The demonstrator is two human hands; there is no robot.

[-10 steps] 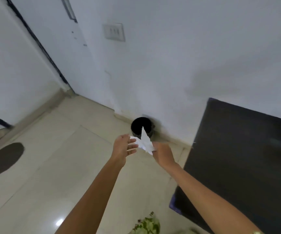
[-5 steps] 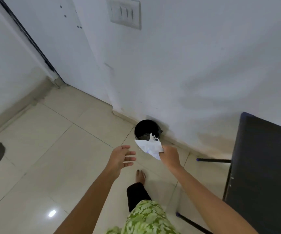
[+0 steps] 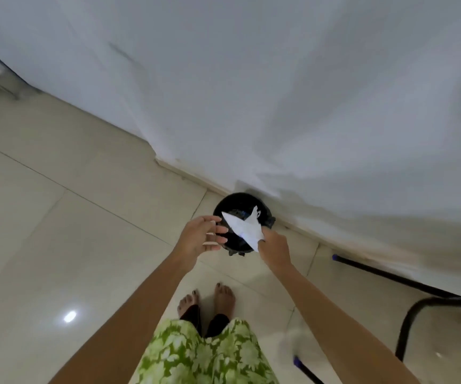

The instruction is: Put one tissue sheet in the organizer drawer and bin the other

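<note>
Bin (image 3: 241, 202) mouth open below—wall (image 3: 279, 106) tight behind, table legs (image 3: 390, 275) off right.

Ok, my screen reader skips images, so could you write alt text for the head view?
The right hand holds a white tissue over a black bin by the wall, the open left hand beside it. Bare feet stand on the tiled floor below.

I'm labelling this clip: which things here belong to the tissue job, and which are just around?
Job:
tissue sheet, pinched in right hand
black bin, below it
left hand, open beside

Around:
black metal frame
wall
tiled floor
</note>
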